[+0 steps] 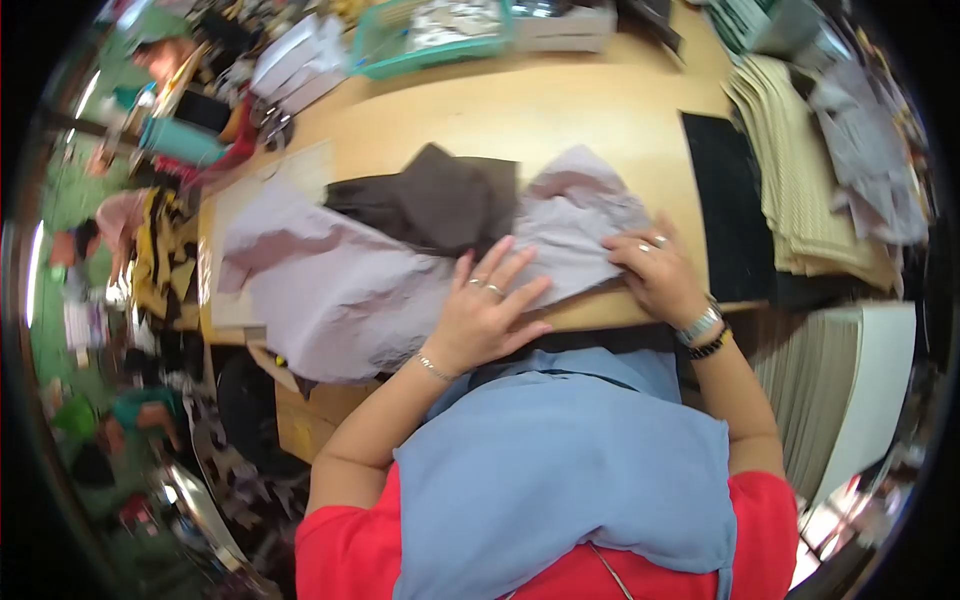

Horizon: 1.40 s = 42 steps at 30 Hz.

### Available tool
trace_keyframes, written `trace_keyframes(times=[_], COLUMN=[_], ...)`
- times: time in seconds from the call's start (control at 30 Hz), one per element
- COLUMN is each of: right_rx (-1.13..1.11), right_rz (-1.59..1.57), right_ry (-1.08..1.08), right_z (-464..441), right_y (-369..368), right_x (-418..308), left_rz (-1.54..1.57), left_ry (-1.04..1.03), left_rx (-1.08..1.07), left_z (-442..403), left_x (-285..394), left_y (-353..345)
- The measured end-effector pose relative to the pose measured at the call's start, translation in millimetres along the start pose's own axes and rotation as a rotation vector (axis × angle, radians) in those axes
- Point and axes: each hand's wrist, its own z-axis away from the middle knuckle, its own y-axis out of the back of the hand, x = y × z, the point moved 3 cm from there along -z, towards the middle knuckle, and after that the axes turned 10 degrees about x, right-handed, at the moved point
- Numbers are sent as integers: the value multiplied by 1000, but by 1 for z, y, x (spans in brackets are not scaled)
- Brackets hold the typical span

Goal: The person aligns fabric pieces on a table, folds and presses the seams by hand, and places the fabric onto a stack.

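Observation:
A pale lilac, crumpled cloth (330,285) spreads over the front of the wooden table, part of it hanging past the front edge. Its right part rises into a peak beside a dark brown cloth (440,195). My left hand (490,310) lies on the lilac cloth with its fingers spread. At the cloth's right edge is my right hand (650,265), its fingers bent and drawn together on the fabric; what lies under the fingertips is hidden.
A teal tray (430,65) and a white box (565,28) stand at the back. To the right are a black piece (725,190) and stacked cream cloths (800,180). Scissors (275,125) lie at the back left. People sit farther left.

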Motion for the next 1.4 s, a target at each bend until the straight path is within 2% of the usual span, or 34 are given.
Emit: trace_keyframes(times=[0.1,0.2,0.27,0.37,0.47,0.57,0.67,0.8,0.87,0.93,0.97,1.03,1.07,1.1,1.17,1.23,1.3,1.37,1.4], right_rx=[31,-83,11,154,96,83,0,-94,-228,-257,-254,-193,-153,-45,64,70,95,76,-3], right_rz=[148,344,194,49,179,139,96,-14,-25,-64,-71,-231,-307,-268,-240,-292,-278,-179,-174], right_ry=[-28,-273,-352,-371,-262,-155,-68,93,153,161,198,136,87,165,117,60,148,309,306], right_z=[-11,5,22,15,-5,-11,-34,-65,-65,-63,-66,-76,-81,-94,-111,-133,-152,-167,-173], right_y=[23,47,64,72,61,33,13,-20,-45,-56,-50,-38,-30,-17,5,24,26,20,13], right_x=[20,77,109,101,59,45,11,-56,-72,-82,-87,-82,-79,-81,-77,-83,-89,-86,-77], left_rz=[-99,-196,-388,-496,-464,-554,-516,-329,-340,-299,-242,-105,-85,-54,400,772,1215,1287,1313], left_ry=[20,248,438,734,957,876,849,1121,1015,875,848,757,613,466,557,521,664,747,790], left_rx=[76,126,180,347,481,346,303,-184,-242,-278,-127,147,213,273,227,287,320,274,260], left_z=[13,26,36,56,72,49,22,-24,-43,-49,-50,-60,-62,-59,-52,-30,-21,-11,-6], left_x=[-16,-41,-67,-129,-175,-182,-187,-224,-218,-224,-215,-185,-167,-146,-96,-79,-58,-62,-67], left_y=[10,45,67,98,120,129,113,83,76,48,47,36,35,38,64,56,61,60,59])
